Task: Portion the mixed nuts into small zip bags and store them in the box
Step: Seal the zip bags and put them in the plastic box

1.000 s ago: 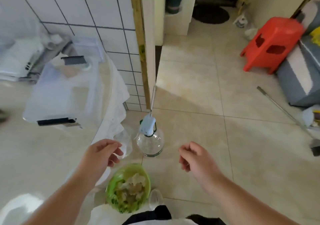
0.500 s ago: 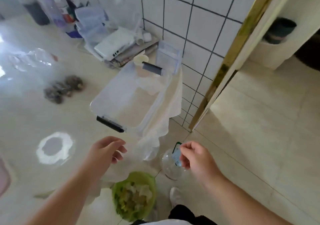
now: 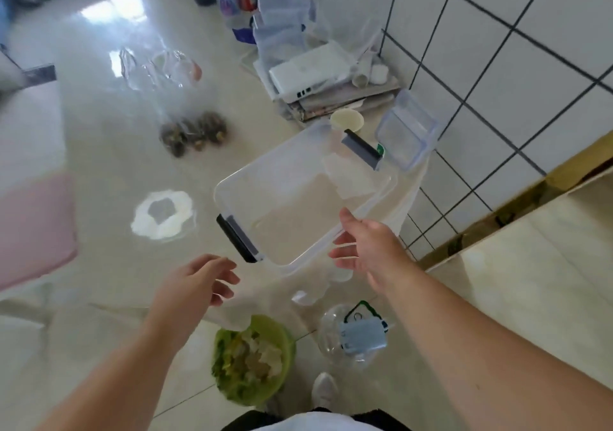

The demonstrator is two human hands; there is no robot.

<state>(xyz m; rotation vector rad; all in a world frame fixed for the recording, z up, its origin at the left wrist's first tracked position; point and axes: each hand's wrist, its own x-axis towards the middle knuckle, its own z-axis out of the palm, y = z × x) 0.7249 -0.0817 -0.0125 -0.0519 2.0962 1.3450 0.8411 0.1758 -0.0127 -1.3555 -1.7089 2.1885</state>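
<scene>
**Head view: clear box on tiled floor, both hands reaching**

Head view, looking down on glossy cream floor tiles (image 3: 99,298) with strong glare. Clear plastic storage box (image 3: 292,198) at centre: rectangular, rounded corners, translucent walls, dark clip handles at the near-left and far-right ends. Standing on thin white plastic sheeting (image 3: 408,195), close to a white tiled wall (image 3: 497,49) with dark grout. Nothing solid discernible inside the box.

Small zip bags of dark mixed nuts (image 3: 194,132) lying on the floor to the far left of the box, well apart from it, lumpy and blurred. Crumpled clear bags (image 3: 159,69) beyond them. Green plastic bowl (image 3: 253,361), round, holding pale and green pieces, near the bottom edge. Clear round bottle (image 3: 355,334) with a pale blue tag, just right of the bowl. Clear lidded container (image 3: 408,132) with blue-tinted rim propped beside the wall, behind the box. Stack of flat white and grey items (image 3: 325,82) further back. Pink mat (image 3: 33,228) at the left edge.

Left hand (image 3: 195,281): fingers loosely spread and extended, holding nothing, near the box's near-left handle but not touching. Right hand (image 3: 368,248): fingers spread, thumb raised over the near-right rim of the box, fingers below the rim; actual contact cannot be told, no closed grip visible.
</scene>
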